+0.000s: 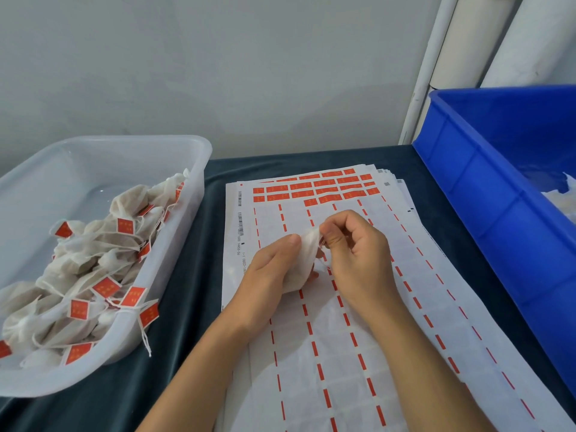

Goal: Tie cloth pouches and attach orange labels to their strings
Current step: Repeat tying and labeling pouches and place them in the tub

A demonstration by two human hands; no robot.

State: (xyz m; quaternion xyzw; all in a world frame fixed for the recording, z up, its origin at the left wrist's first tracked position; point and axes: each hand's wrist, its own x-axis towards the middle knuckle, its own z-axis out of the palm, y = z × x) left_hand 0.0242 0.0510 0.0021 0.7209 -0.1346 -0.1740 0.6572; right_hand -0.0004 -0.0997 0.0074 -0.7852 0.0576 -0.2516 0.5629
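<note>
- A white cloth pouch [304, 260] is held above the label sheets [327, 338] at the centre of the table [187, 275].
- The pouch body is gripped by the left hand [271, 275].
- The pouch top is pinched by the right hand [355, 244].
- Finished pouches with orange labels [125, 226] are piled in the clear bin [174, 157] at left.
- A blue crate [486, 188] is placed at right.

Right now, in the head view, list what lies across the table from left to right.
Clear plastic tub of tied cloth pouches with orange labels → left hand → white cloth pouch held over the white label sheets → right hand → blue plastic crate.
</note>
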